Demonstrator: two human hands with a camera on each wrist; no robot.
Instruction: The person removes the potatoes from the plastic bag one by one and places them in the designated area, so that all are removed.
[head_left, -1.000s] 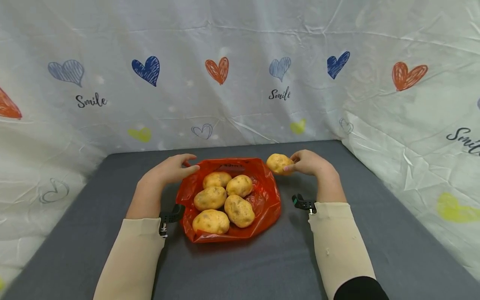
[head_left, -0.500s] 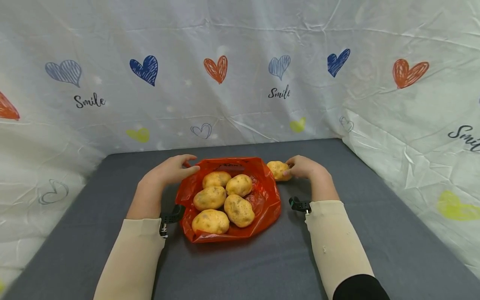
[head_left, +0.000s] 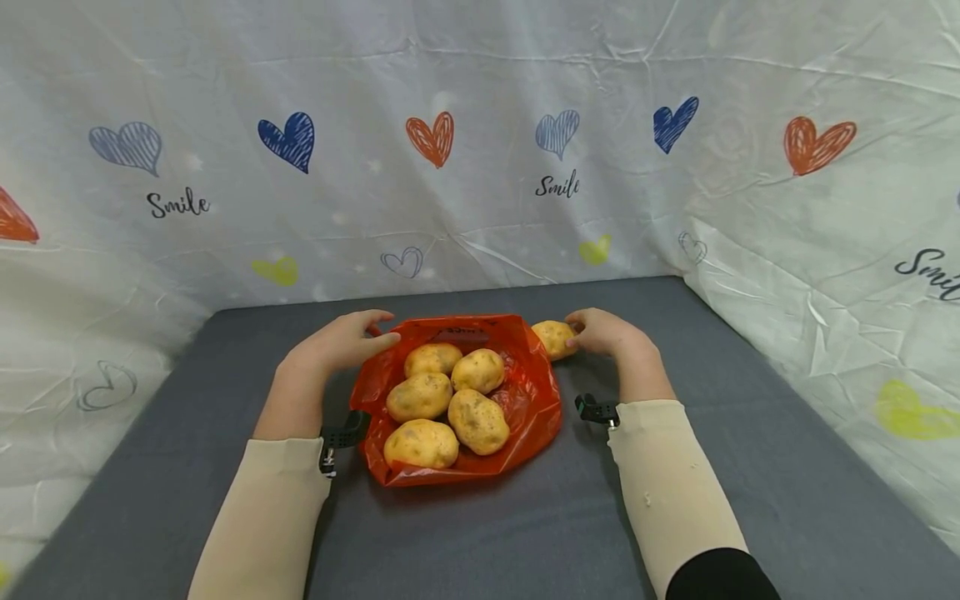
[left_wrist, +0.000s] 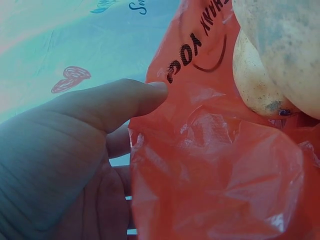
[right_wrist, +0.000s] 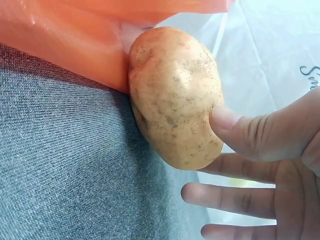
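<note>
A red plastic bag point(head_left: 536, 421) stands with its mouth spread wide on the grey cloth. Several potatoes point(head_left: 422, 396) lie inside it. At the bag's left rim is my left hand point(head_left: 337, 340); in the left wrist view its thumb point(left_wrist: 135, 100) lies over the bag's edge, with fingers behind. Beside the bag's far right side, one more potato point(right_wrist: 175, 100) sits on the cloth, against the red plastic. My right hand point(head_left: 606, 333) pinches that potato's right end between thumb and index finger, the other fingers extended below in the right wrist view.
Grey cloth point(head_left: 480, 542) covers the table. Behind and to the sides hangs a white sheet point(head_left: 480, 208) printed with hearts and "Smile". A black wrist camera sits on each wrist, the left one point(head_left: 345, 429) close to the bag.
My right hand has brought the potato down beside the bag and shifted it slightly left. My left hand stays at the bag's rim.
</note>
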